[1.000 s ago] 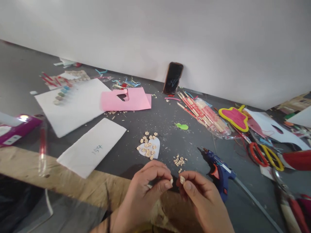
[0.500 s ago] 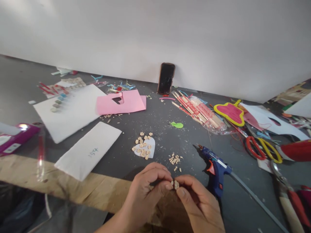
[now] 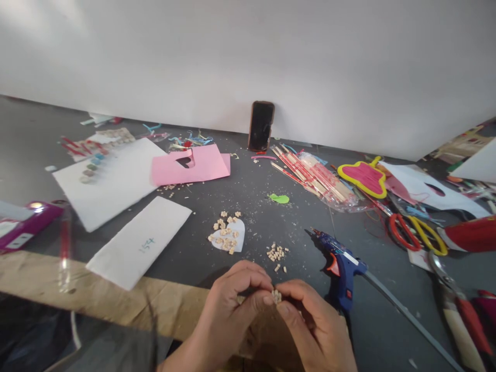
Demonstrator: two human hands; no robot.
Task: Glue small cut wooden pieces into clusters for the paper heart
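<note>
Between my two hands, at the table's near edge, is a small flower-shaped cluster of wooden pieces (image 3: 276, 296). My left hand (image 3: 242, 299) pinches it from one side, thumb against fingertips. From the other side the thumb and forefinger of my right hand (image 3: 310, 320) press on it. Just beyond lies a small pile of short cut wooden stick pieces (image 3: 276, 252). A white paper heart (image 3: 239, 243) farther left carries several finished little wooden flowers (image 3: 225, 232). To the right of my hands rests a blue glue gun (image 3: 349, 271) with an orange trigger.
White cards (image 3: 139, 243) and pink folded paper (image 3: 207, 168) lie left. A phone (image 3: 261, 126) leans on the wall. Wrapped sticks (image 3: 321, 181), a green paper leaf (image 3: 279, 198), red-and-yellow scissors (image 3: 405, 232) and pliers (image 3: 457, 310) lie about. A purple box (image 3: 29, 227) stands far left.
The wooden pieces that showed a small gap between my fingertips now sit together as one cluster. My hands have barely moved; the whole view has shifted slightly.
</note>
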